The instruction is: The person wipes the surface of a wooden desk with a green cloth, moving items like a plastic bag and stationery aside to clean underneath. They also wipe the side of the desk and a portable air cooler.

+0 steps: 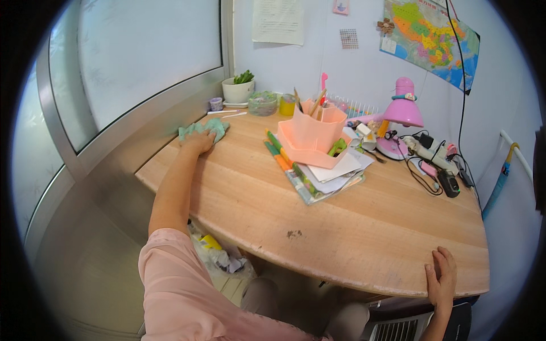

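Left hand (199,142) grips green cloth (212,125) against desk (369,227) back-left, right hand (442,277) loosely open at near edge, likely bracing the reach.

The bench (244,196) is placed across the middle of the frame. At its upper left, a cloth (217,124) is partly covered by the left hand (199,141); behind these, a potted plant (238,91) is set near the wall (347,68). Right of centre, a pen holder (318,128) is stacked on papers (334,171). Farther right, a lamp (401,111) is placed beside a power strip (437,154). Above, a map (429,42) is mounted on the wall. At lower right, the right hand (442,277) is rested at the bench's front edge.
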Action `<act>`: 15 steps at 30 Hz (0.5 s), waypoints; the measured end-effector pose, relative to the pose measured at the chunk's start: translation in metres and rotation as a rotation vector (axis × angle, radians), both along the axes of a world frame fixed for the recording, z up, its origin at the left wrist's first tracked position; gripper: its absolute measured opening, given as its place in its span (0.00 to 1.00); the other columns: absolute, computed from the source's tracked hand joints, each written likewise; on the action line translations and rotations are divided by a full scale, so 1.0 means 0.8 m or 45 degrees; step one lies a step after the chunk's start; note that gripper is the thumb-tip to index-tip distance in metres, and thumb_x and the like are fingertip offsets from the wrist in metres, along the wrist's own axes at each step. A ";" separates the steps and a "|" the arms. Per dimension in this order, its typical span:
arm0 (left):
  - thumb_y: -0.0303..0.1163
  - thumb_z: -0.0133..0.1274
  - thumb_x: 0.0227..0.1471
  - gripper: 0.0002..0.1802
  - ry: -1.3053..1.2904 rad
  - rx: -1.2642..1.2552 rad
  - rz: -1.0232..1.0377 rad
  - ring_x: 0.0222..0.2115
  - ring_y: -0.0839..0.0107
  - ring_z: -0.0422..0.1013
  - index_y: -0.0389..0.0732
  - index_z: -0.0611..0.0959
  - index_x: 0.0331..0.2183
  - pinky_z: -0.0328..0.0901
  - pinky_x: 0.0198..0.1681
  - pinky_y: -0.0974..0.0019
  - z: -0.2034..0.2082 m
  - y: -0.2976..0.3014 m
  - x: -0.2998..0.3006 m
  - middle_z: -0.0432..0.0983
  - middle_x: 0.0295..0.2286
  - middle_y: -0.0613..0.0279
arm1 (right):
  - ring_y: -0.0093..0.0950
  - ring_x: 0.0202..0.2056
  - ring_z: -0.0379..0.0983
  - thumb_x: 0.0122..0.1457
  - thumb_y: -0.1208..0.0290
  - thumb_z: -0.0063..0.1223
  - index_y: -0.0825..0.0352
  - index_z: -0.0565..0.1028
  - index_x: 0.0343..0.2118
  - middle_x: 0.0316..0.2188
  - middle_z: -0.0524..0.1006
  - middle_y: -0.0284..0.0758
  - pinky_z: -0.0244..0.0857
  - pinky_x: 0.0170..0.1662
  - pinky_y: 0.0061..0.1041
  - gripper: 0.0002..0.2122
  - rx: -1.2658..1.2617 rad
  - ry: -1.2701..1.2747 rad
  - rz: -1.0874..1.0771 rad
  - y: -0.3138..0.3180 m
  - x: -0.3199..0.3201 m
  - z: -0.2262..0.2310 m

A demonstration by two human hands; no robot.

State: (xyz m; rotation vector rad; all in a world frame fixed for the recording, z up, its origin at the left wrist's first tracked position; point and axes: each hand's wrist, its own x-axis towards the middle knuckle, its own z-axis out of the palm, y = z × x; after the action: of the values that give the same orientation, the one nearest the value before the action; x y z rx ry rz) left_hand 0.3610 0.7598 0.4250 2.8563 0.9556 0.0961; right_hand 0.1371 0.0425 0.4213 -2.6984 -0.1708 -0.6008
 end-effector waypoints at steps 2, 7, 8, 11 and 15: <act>0.57 0.27 0.61 0.33 0.030 0.097 -0.161 0.62 0.48 0.50 0.54 0.59 0.63 0.42 0.64 0.45 0.007 -0.026 -0.040 0.50 0.63 0.48 | 0.44 0.57 0.61 0.57 0.67 0.53 0.70 0.73 0.48 0.55 0.68 0.45 0.52 0.61 0.39 0.17 -0.011 0.006 -0.021 0.003 0.000 0.000; 0.55 0.32 0.62 0.30 -0.050 0.124 -0.793 0.60 0.45 0.52 0.59 0.61 0.62 0.49 0.61 0.42 0.000 -0.188 -0.139 0.54 0.60 0.42 | 0.43 0.58 0.60 0.59 0.64 0.52 0.70 0.73 0.49 0.55 0.68 0.44 0.52 0.61 0.37 0.19 -0.016 -0.007 -0.034 0.004 0.001 -0.005; 0.55 0.34 0.61 0.28 -0.028 0.231 -0.960 0.61 0.46 0.51 0.60 0.64 0.61 0.49 0.61 0.39 -0.001 -0.235 -0.167 0.54 0.60 0.45 | 0.43 0.58 0.60 0.59 0.64 0.51 0.70 0.73 0.49 0.56 0.68 0.44 0.52 0.61 0.37 0.19 -0.007 0.013 -0.058 0.001 -0.002 -0.005; 0.52 0.41 0.59 0.25 -0.336 0.332 -1.156 0.60 0.49 0.54 0.60 0.70 0.57 0.51 0.58 0.36 -0.017 -0.271 -0.235 0.58 0.59 0.50 | 0.42 0.58 0.60 0.60 0.64 0.51 0.70 0.73 0.50 0.56 0.67 0.43 0.53 0.61 0.37 0.18 0.012 0.030 -0.082 0.001 -0.005 -0.003; 0.42 0.40 0.60 0.18 0.154 0.434 -0.792 0.45 0.51 0.70 0.49 0.77 0.47 0.65 0.47 0.47 -0.001 -0.132 -0.219 0.74 0.44 0.51 | 0.42 0.58 0.62 0.61 0.62 0.50 0.69 0.73 0.49 0.56 0.68 0.42 0.54 0.60 0.35 0.18 -0.057 -0.026 -0.030 0.002 -0.008 -0.003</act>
State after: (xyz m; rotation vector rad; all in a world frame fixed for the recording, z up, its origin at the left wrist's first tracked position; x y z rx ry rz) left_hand 0.1858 0.6539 0.4245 3.3557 0.0234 0.0239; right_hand 0.1309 0.0440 0.4186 -2.7420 -0.1600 -0.6389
